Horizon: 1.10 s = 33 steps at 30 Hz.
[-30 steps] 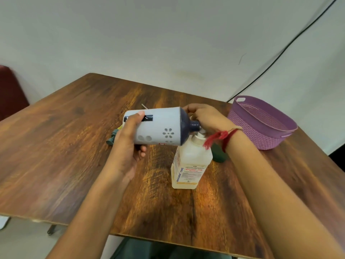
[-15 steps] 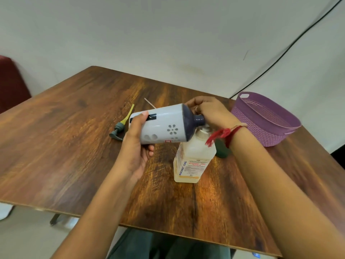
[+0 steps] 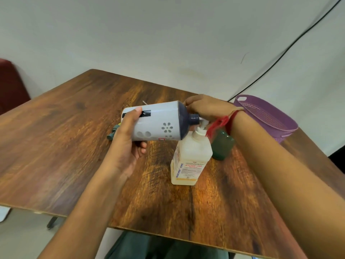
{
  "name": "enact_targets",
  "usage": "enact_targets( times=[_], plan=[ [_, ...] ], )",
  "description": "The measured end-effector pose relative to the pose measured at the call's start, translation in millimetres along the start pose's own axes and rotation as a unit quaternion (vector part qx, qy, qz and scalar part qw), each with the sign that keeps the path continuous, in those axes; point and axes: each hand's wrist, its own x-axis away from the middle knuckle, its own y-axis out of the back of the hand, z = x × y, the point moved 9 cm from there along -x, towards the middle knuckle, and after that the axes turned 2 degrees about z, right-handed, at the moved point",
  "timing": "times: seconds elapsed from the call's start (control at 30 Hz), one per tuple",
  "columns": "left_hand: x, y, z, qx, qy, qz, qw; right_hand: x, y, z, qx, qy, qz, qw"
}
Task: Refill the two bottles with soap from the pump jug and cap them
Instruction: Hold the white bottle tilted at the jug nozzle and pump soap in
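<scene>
My left hand (image 3: 125,146) holds a white bottle with a dark blue shoulder (image 3: 158,124) on its side above the table, its open neck pointing right at the white pump head of the soap jug (image 3: 190,159). The translucent jug with an orange-printed label stands upright on the wooden table (image 3: 65,150). My right hand (image 3: 205,108) rests on top of the jug's pump, fingers curled over it. A dark green bottle (image 3: 222,145) stands just right of the jug, partly behind my wrist. A pump cap with a yellow-green tube (image 3: 113,132) lies on the table behind my left hand.
A purple plastic basket (image 3: 268,116) sits at the table's back right corner. A black cable (image 3: 280,57) runs down the white wall. A dark red chair (image 3: 11,85) stands at the far left. The near table edge runs below my forearms.
The white bottle has tilted a little more towards level, with its neck closer to the pump spout. My right hand stays on the pump. The camera has shifted slightly.
</scene>
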Motion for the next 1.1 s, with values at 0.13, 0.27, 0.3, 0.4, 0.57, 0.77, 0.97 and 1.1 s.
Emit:
enact_targets(
  times=[0.13, 0.27, 0.3, 0.4, 0.57, 0.77, 0.97, 1.1],
  plan=[
    [0.6, -0.7, 1.3, 0.006, -0.003, 0.005, 1.0, -2.0, -5.6, -2.9, -0.049, -0.001, 0.01, 0.999],
    [1.0, 0.5, 8.6, 0.012, 0.003, -0.011, 1.0, -2.8, -6.4, -14.8, -0.128, 0.012, -0.053, 0.99],
    [1.1, 0.4, 9.2, 0.011, 0.005, -0.013, 1.0, -2.5, -5.4, -16.4, -0.115, 0.02, -0.064, 0.991],
    [0.1, -4.3, 5.2, 0.01, -0.002, 0.006, 1.0, 0.9, 8.4, -8.9, -0.052, 0.049, -0.084, 0.994],
    [-1.4, -5.9, 3.3, 0.007, -0.014, 0.012, 1.0, 1.2, 4.7, -3.8, -0.056, 0.045, -0.027, 0.997],
    [-1.6, -1.7, 4.9, 0.013, -0.005, 0.001, 1.0, -1.4, -2.8, -6.5, -0.057, 0.045, -0.016, 0.997],
    [-2.2, -2.0, 5.9, 0.019, -0.007, 0.006, 1.0, -5.5, -3.2, -6.1, -0.079, 0.043, -0.013, 0.996],
    [-1.6, -2.8, 14.4, 0.019, 0.014, -0.009, 1.0, -1.5, 0.7, -16.2, -0.162, 0.052, -0.086, 0.982]
  ],
)
